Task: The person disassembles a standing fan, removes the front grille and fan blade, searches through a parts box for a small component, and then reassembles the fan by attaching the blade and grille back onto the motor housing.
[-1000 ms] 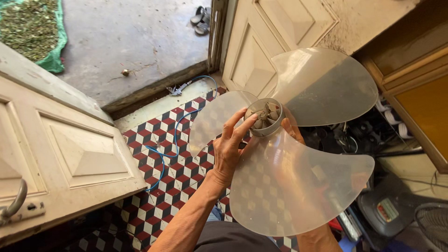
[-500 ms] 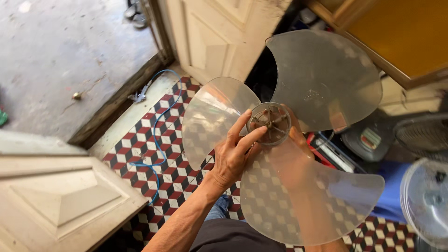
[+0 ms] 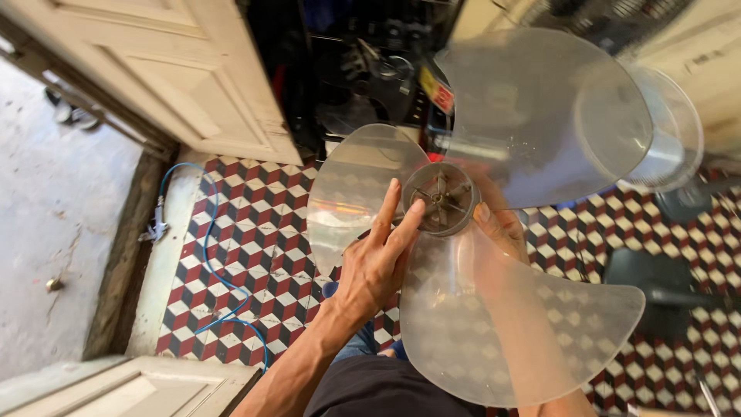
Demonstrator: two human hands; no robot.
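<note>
- A clear plastic three-bladed fan blade is held up in mid-air in front of the person, above a floor of red, white and black patterned tiles.
- At its centre sits a round grey hub with small ribs inside, its open side facing the camera.
- The left hand lies against the near face, fingers stretched out and close together, fingertips touching the hub's rim; it presses flat rather than clamping.
- The right hand is behind the translucent plastic, its thumb tip beside the hub; I judge it supports the blade from behind, but how far its fingers curl cannot be told.
- Handling judgement: thin blades flex, so steadying at the hub, as both hands do, looks safer than gripping a blade edge.
- A blue cable loops over the tiles to the left.
- A cream panelled door stands open at upper left, with a grey concrete floor beyond the threshold.
- Behind the blade, dark machine parts are stacked, blurred; another clear round fan part stands at right.
</note>
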